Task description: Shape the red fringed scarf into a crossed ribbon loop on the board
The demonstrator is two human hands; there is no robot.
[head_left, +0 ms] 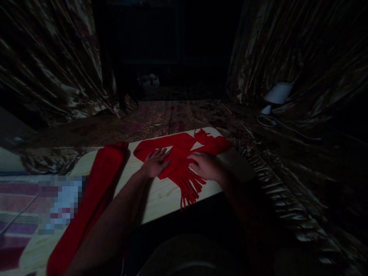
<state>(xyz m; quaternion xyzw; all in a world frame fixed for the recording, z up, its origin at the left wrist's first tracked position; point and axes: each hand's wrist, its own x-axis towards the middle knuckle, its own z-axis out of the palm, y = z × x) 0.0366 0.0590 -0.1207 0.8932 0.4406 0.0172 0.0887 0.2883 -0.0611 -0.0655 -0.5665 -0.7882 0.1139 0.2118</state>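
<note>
A red fringed scarf (179, 153) lies folded over itself on a pale wooden tabletop (161, 195). Its tassels point toward me at the near edge, and more fringe shows at the far edge. My left hand (155, 164) rests flat on the scarf's left part, fingers spread. On the right part lies my right hand (204, 165), its fingers slightly bent and the thumb apart, touching the cloth just above the tassels. A second long strip of red cloth (99, 180), folded lengthwise, runs along the left of the table, partly behind my left forearm.
A small white lamp (278, 94) with a cord stands at the right. Patterned curtains (51, 57) hang on both sides, and a patterned cover (175, 113) spreads beyond the table. A striped cloth (17, 207) and a blurred-out item (61, 203) are at the left.
</note>
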